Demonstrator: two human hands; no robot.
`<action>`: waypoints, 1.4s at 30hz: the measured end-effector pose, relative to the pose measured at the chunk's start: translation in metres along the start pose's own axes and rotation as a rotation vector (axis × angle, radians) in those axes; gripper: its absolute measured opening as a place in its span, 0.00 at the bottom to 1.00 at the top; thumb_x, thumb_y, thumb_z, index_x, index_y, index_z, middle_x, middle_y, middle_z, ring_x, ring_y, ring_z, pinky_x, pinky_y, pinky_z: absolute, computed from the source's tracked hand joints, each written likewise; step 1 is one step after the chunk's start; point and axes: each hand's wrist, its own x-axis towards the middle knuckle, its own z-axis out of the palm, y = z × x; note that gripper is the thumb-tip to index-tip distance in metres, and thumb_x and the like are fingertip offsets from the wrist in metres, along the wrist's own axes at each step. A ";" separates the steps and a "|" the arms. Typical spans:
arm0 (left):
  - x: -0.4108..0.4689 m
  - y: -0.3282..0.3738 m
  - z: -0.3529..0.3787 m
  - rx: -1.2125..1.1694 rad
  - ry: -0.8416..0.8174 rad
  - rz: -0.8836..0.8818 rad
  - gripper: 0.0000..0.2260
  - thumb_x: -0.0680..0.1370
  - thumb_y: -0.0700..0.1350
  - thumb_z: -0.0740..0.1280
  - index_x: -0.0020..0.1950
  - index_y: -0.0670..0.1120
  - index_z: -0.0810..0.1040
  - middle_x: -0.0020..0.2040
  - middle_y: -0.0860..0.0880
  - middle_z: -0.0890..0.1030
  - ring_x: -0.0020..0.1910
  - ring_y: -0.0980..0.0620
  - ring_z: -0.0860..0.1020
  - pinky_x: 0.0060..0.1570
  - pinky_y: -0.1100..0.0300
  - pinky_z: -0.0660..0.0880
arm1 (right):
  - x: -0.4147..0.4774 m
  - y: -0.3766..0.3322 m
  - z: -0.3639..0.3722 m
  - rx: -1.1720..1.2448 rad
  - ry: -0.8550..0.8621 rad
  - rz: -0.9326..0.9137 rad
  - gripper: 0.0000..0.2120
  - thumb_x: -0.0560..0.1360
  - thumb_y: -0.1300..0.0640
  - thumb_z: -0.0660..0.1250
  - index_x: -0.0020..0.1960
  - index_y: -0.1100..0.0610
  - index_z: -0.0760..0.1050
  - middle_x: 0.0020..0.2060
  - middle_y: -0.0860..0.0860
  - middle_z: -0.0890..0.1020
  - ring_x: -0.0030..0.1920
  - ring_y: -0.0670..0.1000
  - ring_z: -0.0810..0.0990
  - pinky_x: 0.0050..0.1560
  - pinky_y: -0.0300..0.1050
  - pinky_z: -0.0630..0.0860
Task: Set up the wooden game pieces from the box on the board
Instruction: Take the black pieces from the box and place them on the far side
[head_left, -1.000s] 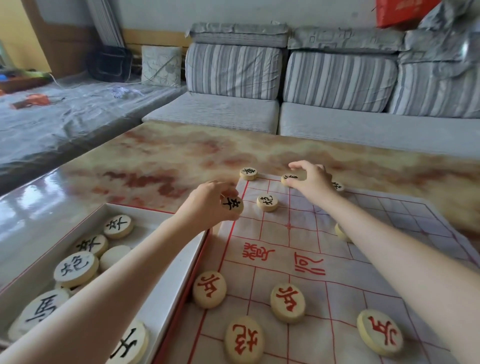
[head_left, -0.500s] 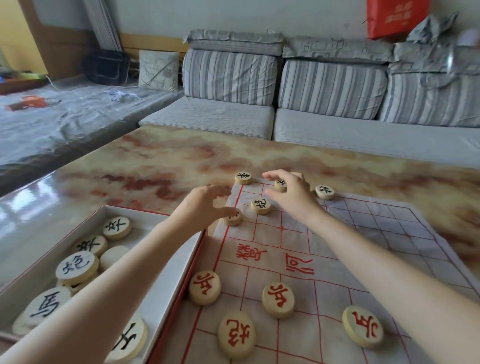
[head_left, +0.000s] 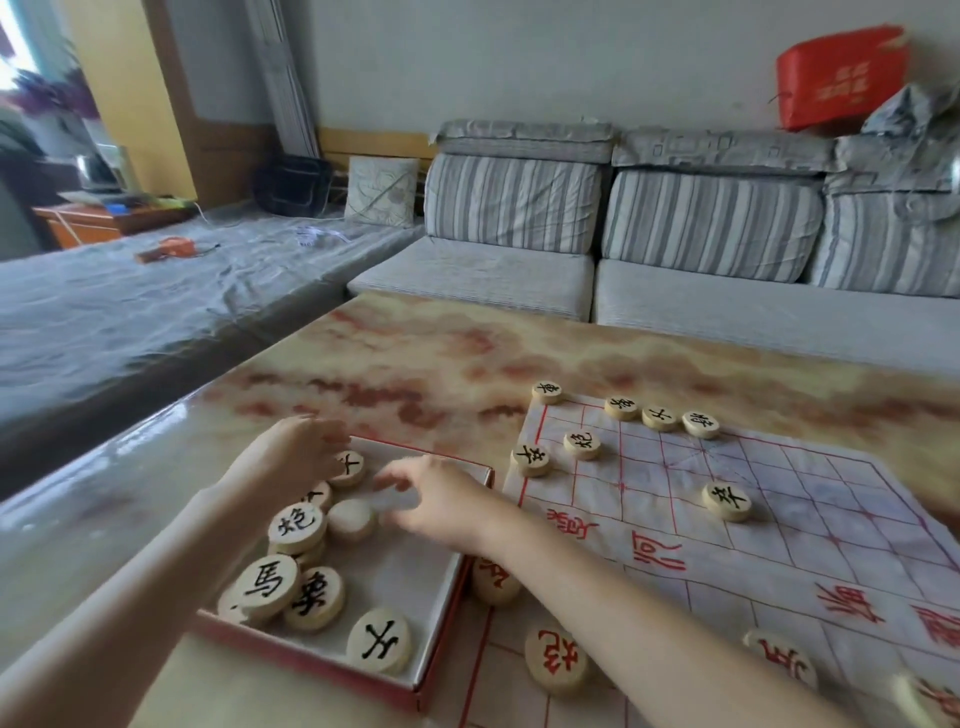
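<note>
Both hands over box (head_left: 436, 660) | left hand (head_left: 304, 452) loosely open | right hand (head_left: 441, 499) blurred, grip unclear

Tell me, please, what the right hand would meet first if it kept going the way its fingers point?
Probably the blank-faced piece in the box, lying just beyond the right hand; blur and unclear depth leave some doubt.

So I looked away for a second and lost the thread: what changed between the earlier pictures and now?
Both hands left the far rows of the red-lined cloth board and came back over the white cardboard box: the left hand and the right hand now reach among its round wooden pieces. The left let go of a black-marked piece, which is now on the board. The red-marked pieces stayed put.
</note>
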 end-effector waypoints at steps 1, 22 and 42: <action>-0.001 -0.002 0.000 0.020 -0.003 0.016 0.15 0.70 0.41 0.72 0.56 0.42 0.80 0.53 0.45 0.81 0.53 0.47 0.79 0.52 0.59 0.71 | 0.003 -0.004 0.006 0.003 0.006 0.002 0.19 0.74 0.60 0.66 0.65 0.57 0.73 0.62 0.55 0.77 0.63 0.53 0.74 0.57 0.41 0.68; -0.001 -0.007 0.017 0.083 -0.009 0.009 0.21 0.66 0.55 0.72 0.57 0.53 0.77 0.55 0.51 0.79 0.54 0.50 0.76 0.59 0.56 0.63 | 0.022 0.010 0.019 -0.305 0.210 0.052 0.13 0.79 0.62 0.56 0.59 0.59 0.74 0.57 0.57 0.76 0.57 0.60 0.75 0.53 0.52 0.74; 0.007 0.091 0.012 -0.223 0.067 0.256 0.19 0.63 0.47 0.77 0.53 0.48 0.79 0.48 0.50 0.80 0.48 0.51 0.78 0.50 0.59 0.73 | -0.046 0.045 -0.061 -0.016 0.447 0.148 0.23 0.69 0.56 0.73 0.62 0.57 0.73 0.55 0.51 0.77 0.57 0.49 0.74 0.53 0.38 0.68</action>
